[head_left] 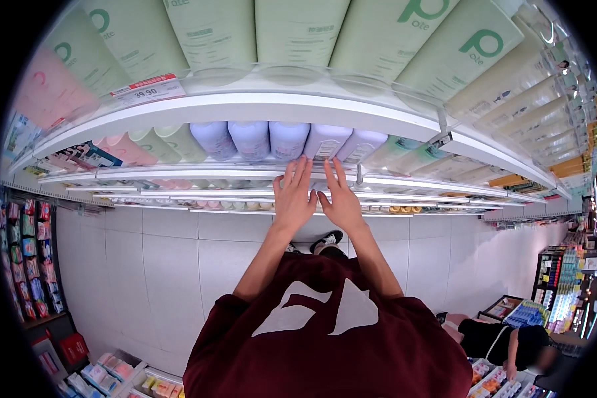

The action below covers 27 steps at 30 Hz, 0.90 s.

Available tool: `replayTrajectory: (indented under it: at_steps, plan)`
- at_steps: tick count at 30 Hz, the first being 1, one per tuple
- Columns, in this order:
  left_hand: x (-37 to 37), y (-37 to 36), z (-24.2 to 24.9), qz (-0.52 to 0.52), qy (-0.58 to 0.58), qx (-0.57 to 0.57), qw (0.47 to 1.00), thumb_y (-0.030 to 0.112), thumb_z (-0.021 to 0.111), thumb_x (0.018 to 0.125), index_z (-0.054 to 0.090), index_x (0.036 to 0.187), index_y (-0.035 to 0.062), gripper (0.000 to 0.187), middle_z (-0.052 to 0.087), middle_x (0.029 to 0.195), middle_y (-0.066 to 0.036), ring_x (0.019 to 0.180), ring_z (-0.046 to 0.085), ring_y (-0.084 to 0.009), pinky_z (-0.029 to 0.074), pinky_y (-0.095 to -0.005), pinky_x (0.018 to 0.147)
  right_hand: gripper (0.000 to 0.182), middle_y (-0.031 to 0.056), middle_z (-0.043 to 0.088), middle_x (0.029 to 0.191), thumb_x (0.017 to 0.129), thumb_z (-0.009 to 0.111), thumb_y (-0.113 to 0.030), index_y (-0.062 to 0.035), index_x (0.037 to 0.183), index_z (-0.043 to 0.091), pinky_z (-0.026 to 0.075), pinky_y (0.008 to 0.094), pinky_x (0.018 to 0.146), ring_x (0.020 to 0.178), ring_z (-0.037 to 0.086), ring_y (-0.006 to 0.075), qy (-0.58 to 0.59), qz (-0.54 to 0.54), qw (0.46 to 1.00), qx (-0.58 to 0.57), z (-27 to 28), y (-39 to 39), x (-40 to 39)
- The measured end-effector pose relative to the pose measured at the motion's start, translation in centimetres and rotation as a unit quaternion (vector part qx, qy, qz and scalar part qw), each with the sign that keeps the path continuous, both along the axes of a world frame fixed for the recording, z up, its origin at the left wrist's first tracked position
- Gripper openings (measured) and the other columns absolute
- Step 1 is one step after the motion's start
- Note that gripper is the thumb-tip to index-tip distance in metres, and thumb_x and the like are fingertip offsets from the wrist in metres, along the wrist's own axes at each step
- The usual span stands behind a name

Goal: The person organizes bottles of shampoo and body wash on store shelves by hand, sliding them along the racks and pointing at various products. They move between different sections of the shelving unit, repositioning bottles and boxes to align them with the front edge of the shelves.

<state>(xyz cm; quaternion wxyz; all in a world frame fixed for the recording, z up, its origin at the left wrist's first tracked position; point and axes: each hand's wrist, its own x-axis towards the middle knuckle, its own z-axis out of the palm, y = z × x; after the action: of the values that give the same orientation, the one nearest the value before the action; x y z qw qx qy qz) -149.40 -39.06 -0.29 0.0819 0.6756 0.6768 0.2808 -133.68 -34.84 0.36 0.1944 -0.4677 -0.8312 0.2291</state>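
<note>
A row of lavender bottles fills the middle of the second shelf. Some are bluish-purple bottles (252,139); to their right stand paler lilac bottles (327,140). My left hand (293,199) is open, fingers stretched upward, its fingertips at the foot of a lilac bottle by the shelf's front edge (212,174). Beside it my right hand (343,199) is open too, with its extended fingertips at the base of the same pair of lilac bottles. Both thumbs point inward and come close together. Nothing shows within either hand.
Tall pale green bottles (298,33) line the upper shelf, above a price tag (149,91) reading 39.90. Pale green and pink bottles flank the lavender ones. Lower shelves run beneath my hands. Another person (494,338) bends beside goods at the lower right. Display racks (30,259) stand left.
</note>
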Motion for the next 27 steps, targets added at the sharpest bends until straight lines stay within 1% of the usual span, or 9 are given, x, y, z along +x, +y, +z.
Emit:
replayTrajectory:
  at_steps: [6,9,11,14,17,19,20,22,27]
  plan:
    - [-1.0,-1.4,-0.1,-0.008,-0.044,0.029,0.999,0.013,0.067,0.085,0.042,0.152,0.0040,0.072,0.035,0.162,-0.012,0.148,0.035,-0.0305,0.026,-0.0543,0.116,0.084,0.0147,0.026,0.166,0.088,0.069,-0.014,-0.0129,0.161,0.027,0.059,0.0453,0.075,0.101,0.069,0.0398,0.032,-0.005,0.999,-0.033,0.4,-0.3,0.5]
    - [-2.8,-2.7,0.7,0.032,-0.074,0.046,0.996,0.012,0.065,0.086,0.042,0.152,0.0044,0.070,0.036,0.161,-0.014,0.147,0.037,-0.0330,0.024,-0.0551,0.118,0.083,0.0144,0.027,0.166,0.089,0.069,-0.015,-0.0126,0.161,0.027,0.058,0.0446,0.076,0.100,0.069,0.0382,0.040,-0.002,0.999,-0.037,0.3,-1.1,0.5]
    - [-4.3,-3.3,0.7,0.111,-0.076,0.081,0.988,0.011,0.064,0.086,0.040,0.153,0.0039,0.071,0.034,0.162,-0.017,0.147,0.036,-0.0345,0.025,-0.0554,0.118,0.082,0.0143,0.028,0.166,0.089,0.069,-0.015,-0.0124,0.160,0.027,0.058,0.0446,0.075,0.099,0.069,0.0375,0.039,0.005,0.999,-0.028,0.2,-1.3,0.0]
    - [-6.5,-3.5,0.9,0.150,-0.085,0.113,0.978,0.011,0.064,0.086,0.037,0.155,0.0045,0.074,0.031,0.162,-0.021,0.146,0.036,-0.0362,0.025,-0.0564,0.117,0.081,0.0138,0.027,0.166,0.090,0.068,-0.016,-0.0126,0.160,0.028,0.058,0.0454,0.075,0.096,0.070,0.0362,0.072,0.059,0.996,-0.016,0.7,-1.5,-2.0]
    - [-7.4,-3.1,1.2,0.152,-0.064,0.079,0.983,0.013,0.063,0.087,0.032,0.158,0.0054,0.077,0.027,0.163,-0.025,0.147,0.034,-0.0377,0.023,-0.0589,0.119,0.082,0.0178,0.021,0.167,0.090,0.068,-0.018,-0.0132,0.160,0.027,0.059,0.0464,0.073,0.090,0.071,0.0383,0.046,0.095,0.994,-0.010,1.7,-0.9,-4.6]
    - [-7.5,-3.2,1.2,0.155,-0.062,0.062,0.984,0.013,0.063,0.088,0.031,0.159,0.0056,0.078,0.027,0.163,-0.026,0.148,0.033,-0.0380,0.022,-0.0598,0.119,0.084,0.0263,0.015,0.166,0.089,0.069,-0.019,-0.0135,0.161,0.026,0.059,0.0478,0.070,0.085,0.071,0.0432,0.022,0.098,0.995,0.004,2.0,-0.9,-6.0]
    - [-7.6,-3.2,0.9,0.151,-0.073,0.050,0.985,0.014,0.063,0.088,0.030,0.159,0.0057,0.079,0.028,0.162,-0.026,0.149,0.033,-0.0382,0.021,-0.0605,0.119,0.084,0.0263,0.015,0.166,0.089,0.069,-0.019,-0.0135,0.161,0.026,0.059,0.0478,0.070,0.085,0.071,0.0432,0.023,0.100,0.995,0.006,1.9,-1.0,-6.5]
    - [-7.7,-3.2,0.4,0.150,-0.085,0.040,0.984,0.015,0.063,0.089,0.029,0.159,0.0058,0.079,0.029,0.162,-0.026,0.149,0.032,-0.0383,0.020,-0.0613,0.120,0.086,0.0337,0.009,0.164,0.089,0.069,-0.019,-0.0137,0.162,0.023,0.058,0.0491,0.068,0.083,0.070,0.0466,0.020,0.086,0.996,0.008,1.6,-1.1,-7.2]
    - [-7.2,-3.2,-0.5,0.155,-0.048,0.020,0.987,0.017,0.065,0.088,0.027,0.160,0.0038,0.083,0.030,0.164,-0.020,0.153,0.027,-0.0357,0.016,-0.0617,0.121,0.087,0.0390,0.006,0.162,0.090,0.069,-0.021,-0.0131,0.162,0.022,0.058,0.0498,0.066,0.079,0.070,0.0493,0.025,0.082,0.996,0.001,0.8,-1.1,-7.8]
